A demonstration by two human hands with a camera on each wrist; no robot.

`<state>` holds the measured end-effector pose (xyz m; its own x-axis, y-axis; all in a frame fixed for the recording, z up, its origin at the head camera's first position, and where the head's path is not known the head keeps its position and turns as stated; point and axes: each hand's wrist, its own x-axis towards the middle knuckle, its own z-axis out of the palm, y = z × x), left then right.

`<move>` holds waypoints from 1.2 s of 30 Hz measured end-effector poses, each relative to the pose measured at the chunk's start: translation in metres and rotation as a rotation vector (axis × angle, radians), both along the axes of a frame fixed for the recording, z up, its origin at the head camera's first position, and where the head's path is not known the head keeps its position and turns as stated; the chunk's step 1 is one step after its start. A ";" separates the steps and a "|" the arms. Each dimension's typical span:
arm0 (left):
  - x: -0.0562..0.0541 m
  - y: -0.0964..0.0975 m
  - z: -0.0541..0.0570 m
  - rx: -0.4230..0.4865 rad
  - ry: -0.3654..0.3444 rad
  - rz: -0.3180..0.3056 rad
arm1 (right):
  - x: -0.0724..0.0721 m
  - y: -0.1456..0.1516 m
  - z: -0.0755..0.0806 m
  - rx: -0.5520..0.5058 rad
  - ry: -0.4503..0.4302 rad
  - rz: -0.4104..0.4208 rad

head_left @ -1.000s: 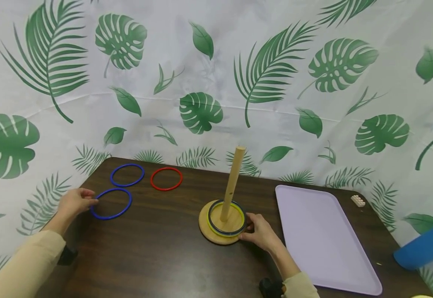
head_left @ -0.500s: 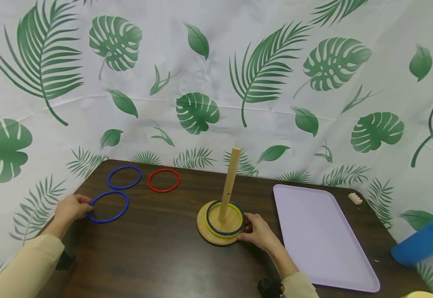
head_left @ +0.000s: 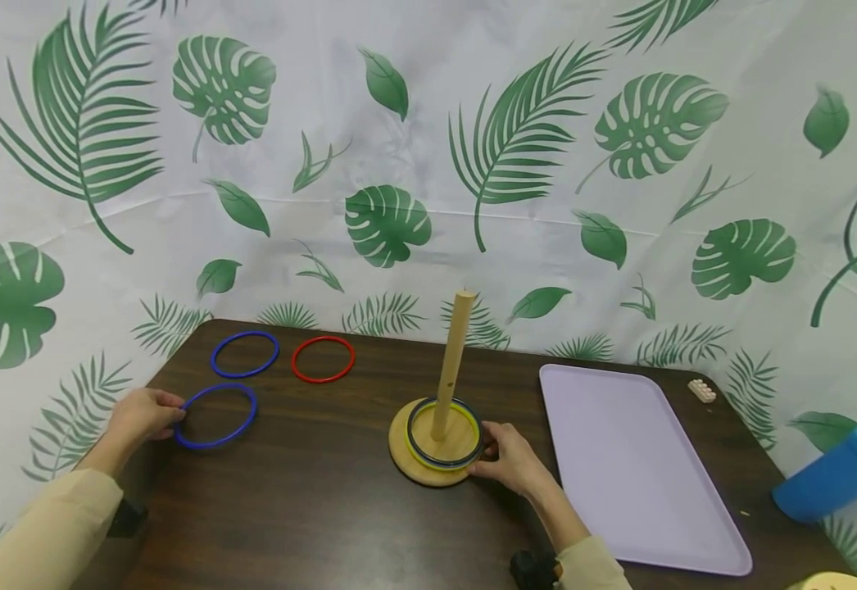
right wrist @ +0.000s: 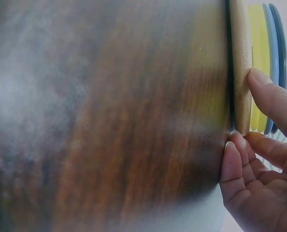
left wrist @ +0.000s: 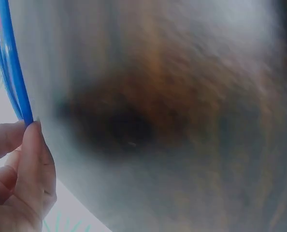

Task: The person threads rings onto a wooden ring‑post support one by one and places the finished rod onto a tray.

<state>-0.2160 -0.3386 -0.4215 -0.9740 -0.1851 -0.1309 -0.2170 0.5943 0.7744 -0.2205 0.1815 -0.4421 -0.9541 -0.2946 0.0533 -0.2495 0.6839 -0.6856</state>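
Note:
In the head view my left hand (head_left: 141,418) is at the table's left side, pinching the left rim of a blue ring (head_left: 253,410) between thumb and fingers. The left wrist view shows that blue ring (left wrist: 15,77) edge-on above the fingertips. My right hand (head_left: 511,459) holds the edge of a round wooden base (head_left: 401,447) with an upright wooden peg (head_left: 456,352). In the right wrist view, the thumb lies against the edge of the wooden base (right wrist: 241,53), with the other fingers curled at its lower edge. A yellow ring (right wrist: 258,58) and a dark blue ring (right wrist: 279,58) encircle the peg.
Another blue ring (head_left: 246,376) and a red ring (head_left: 323,381) lie at the back left of the dark wood table (head_left: 310,508). To the right are a pale purple tray (head_left: 642,475), a small pale block (head_left: 702,391) and a blue bottle (head_left: 834,475) with a yellow top.
The pinched blue ring has shifted slightly toward the person, away from the other blue ring. The right hand stays at the base. The head view has turned slightly.

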 end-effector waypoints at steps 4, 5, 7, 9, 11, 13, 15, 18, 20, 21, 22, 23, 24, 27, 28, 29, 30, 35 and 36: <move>-0.004 0.008 0.007 0.023 0.011 -0.016 | 0.000 0.000 0.000 0.002 -0.003 -0.002; -0.005 0.011 0.009 0.034 0.018 -0.023 | 0.000 0.000 0.001 0.004 -0.004 -0.003; -0.008 0.019 0.015 0.058 0.033 -0.036 | 0.000 0.000 0.001 0.004 -0.005 -0.004; -0.011 0.027 0.020 0.071 0.049 -0.056 | 0.000 0.000 0.001 0.004 -0.002 -0.002; -0.014 0.037 0.027 0.099 0.061 -0.080 | 0.000 0.000 0.001 0.005 0.003 0.001; -0.016 0.047 0.034 0.124 0.078 -0.111 | 0.000 0.001 0.001 0.006 0.010 0.007; -0.019 0.058 0.043 0.159 0.088 -0.141 | 0.000 0.001 0.001 0.008 0.014 0.011; -0.023 0.077 0.057 0.203 0.105 -0.181 | -0.001 0.001 0.000 0.010 0.016 0.015; -0.024 0.092 0.068 0.231 0.111 -0.198 | -0.001 0.001 0.000 0.010 0.016 0.013; -0.024 0.099 0.074 0.239 0.118 -0.209 | -0.001 0.001 0.000 0.010 0.016 0.012; -0.024 0.107 0.080 0.245 0.125 -0.221 | -0.002 0.001 0.000 0.012 0.017 0.011; -0.024 0.115 0.086 0.254 0.129 -0.230 | -0.002 0.001 -0.001 0.012 0.016 0.010; -0.024 0.122 0.091 0.265 0.136 -0.242 | -0.002 0.001 -0.001 0.011 0.016 0.009; -0.024 0.144 0.106 0.302 0.167 -0.280 | -0.003 0.001 -0.002 0.010 0.009 0.007; -0.024 0.151 0.110 0.321 0.172 -0.292 | -0.003 0.001 -0.002 0.010 0.008 0.006; -0.025 0.159 0.114 0.336 0.179 -0.302 | -0.003 0.001 -0.002 0.010 0.004 0.004; -0.026 0.166 0.118 0.352 0.183 -0.312 | -0.003 0.001 -0.003 0.011 0.000 0.001; -0.027 0.201 0.136 0.401 0.192 -0.343 | -0.004 0.001 -0.004 0.019 0.000 0.001; -0.027 0.207 0.139 0.408 0.197 -0.349 | -0.004 0.001 -0.004 0.021 0.005 0.005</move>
